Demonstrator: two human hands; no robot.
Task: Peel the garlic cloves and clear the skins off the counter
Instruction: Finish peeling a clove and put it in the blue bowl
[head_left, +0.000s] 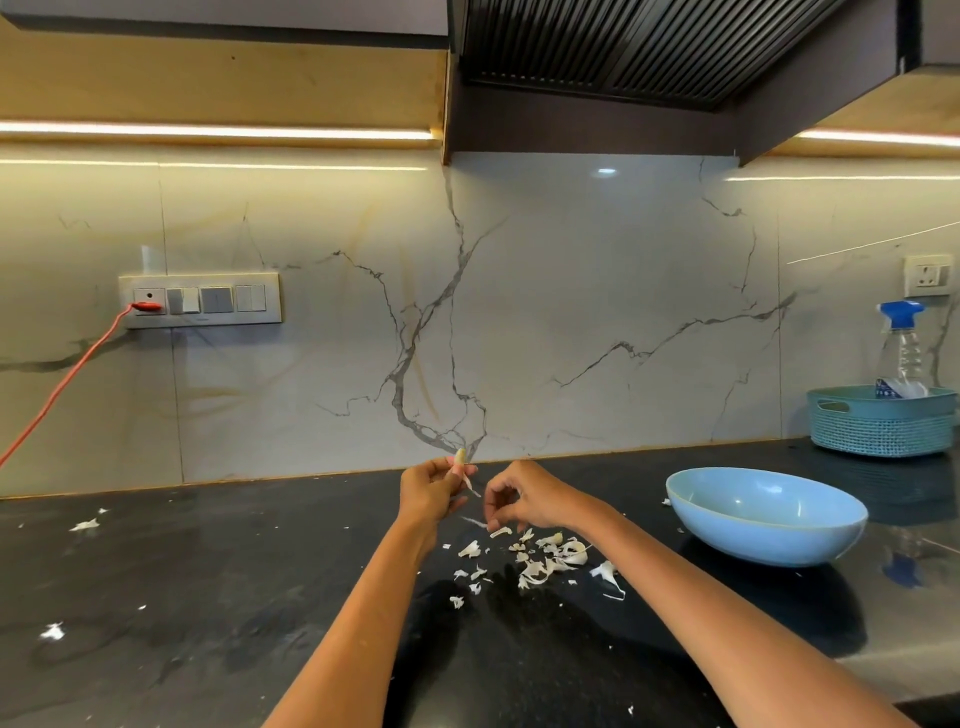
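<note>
Left hand (434, 486) pinching a garlic clove (460, 457) upright above the dark surface (208, 597); right hand (519, 501) loosely curled, empty; small, firm, likely slippery once bare, best gripped at the base; papery skins (540, 564) light, easily scattered, beside the blue bowl (763, 540).

One wide-angle view from my head, facing forward and slightly down across the black worktop (208, 597) toward its back edge and the marble wall (571, 312), my forearms reaching in from the near edge, close range, no second view.
</note>
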